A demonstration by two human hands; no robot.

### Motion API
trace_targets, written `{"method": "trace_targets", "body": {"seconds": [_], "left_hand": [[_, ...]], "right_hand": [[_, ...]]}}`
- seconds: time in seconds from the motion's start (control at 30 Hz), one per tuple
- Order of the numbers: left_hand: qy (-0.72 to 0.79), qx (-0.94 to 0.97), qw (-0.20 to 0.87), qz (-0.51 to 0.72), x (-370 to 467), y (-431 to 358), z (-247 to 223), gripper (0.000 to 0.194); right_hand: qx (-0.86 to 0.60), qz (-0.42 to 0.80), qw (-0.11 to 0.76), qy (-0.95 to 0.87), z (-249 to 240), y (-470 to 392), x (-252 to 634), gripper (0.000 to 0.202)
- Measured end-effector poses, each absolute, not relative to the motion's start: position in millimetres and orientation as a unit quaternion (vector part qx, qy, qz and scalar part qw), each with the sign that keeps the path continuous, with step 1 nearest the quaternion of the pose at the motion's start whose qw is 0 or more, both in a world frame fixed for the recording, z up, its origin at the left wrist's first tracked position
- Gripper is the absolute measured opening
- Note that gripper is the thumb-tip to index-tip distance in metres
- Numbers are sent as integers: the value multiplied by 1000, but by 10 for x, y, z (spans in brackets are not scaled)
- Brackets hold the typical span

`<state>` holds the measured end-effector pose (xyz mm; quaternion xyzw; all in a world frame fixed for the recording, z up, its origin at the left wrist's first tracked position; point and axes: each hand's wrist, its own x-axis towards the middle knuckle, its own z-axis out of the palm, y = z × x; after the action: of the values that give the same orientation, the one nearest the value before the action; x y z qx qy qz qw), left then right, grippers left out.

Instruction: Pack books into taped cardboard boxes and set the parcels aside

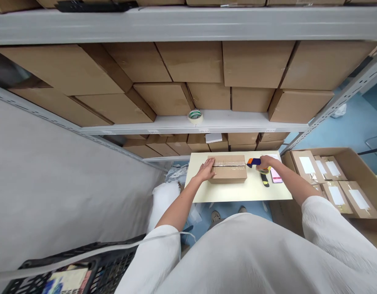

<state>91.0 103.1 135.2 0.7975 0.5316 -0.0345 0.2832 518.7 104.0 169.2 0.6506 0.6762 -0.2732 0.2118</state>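
Observation:
A closed cardboard box (228, 173) lies on the pale yellow board (219, 196), with shiny clear tape along its top seam. My left hand (207, 169) rests on the box's left end, fingers apart over the top. Just beyond the box's right end, my right hand (263, 163) is wrapped round a dark blue and orange tape dispenser (253, 162), whose head points toward the box. Below that hand lies a black and yellow tool (264, 180), and beside it a phone (276, 175) with a pink and white screen.
Grey shelving (163, 130) stacked with cardboard boxes (252, 65) stands ahead. A tape roll (195, 116) sits on its middle shelf. At the right, a large open carton (344, 153) holds several labelled boxes. A black crate (111, 269) is at the lower left.

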Motion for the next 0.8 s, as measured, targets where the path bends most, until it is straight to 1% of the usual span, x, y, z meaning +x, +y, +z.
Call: {"method": "trace_targets", "body": {"seconds": [0.1, 0.13, 0.23, 0.37, 0.43, 0.5, 0.63, 0.7, 0.8], "left_hand": [[532, 798, 281, -30, 917, 1039, 1346, 102], [531, 799, 279, -29, 919, 1042, 1346, 102], [530, 801, 276, -25, 921, 1057, 1345, 102], [533, 799, 277, -16, 927, 1070, 1344, 101], [536, 797, 278, -12, 934, 1069, 1347, 101], [538, 795, 281, -12, 940, 1064, 1353, 101], [537, 794, 284, -15, 937, 1034, 1369, 101], [532, 797, 284, -12, 923, 1008, 1374, 100], [527, 801, 284, -7, 891, 968, 1375, 99]], "right_hand": [[681, -344, 83, 641, 1921, 920, 5547, 65], [682, -362, 39, 634, 2002, 875, 5620, 67], [662, -386, -59, 640, 2249, 807, 5668, 59], [629, -347, -148, 680, 2584, 941, 5450, 47], [608, -296, -175, 715, 2735, 1078, 5287, 48], [589, -217, -191, 755, 2859, 1243, 5110, 53], [567, -58, -187, 800, 3015, 1628, 4730, 57], [570, -16, -176, 802, 3057, 1829, 4527, 55], [578, 15, -153, 802, 3087, 2101, 4227, 54]]}}
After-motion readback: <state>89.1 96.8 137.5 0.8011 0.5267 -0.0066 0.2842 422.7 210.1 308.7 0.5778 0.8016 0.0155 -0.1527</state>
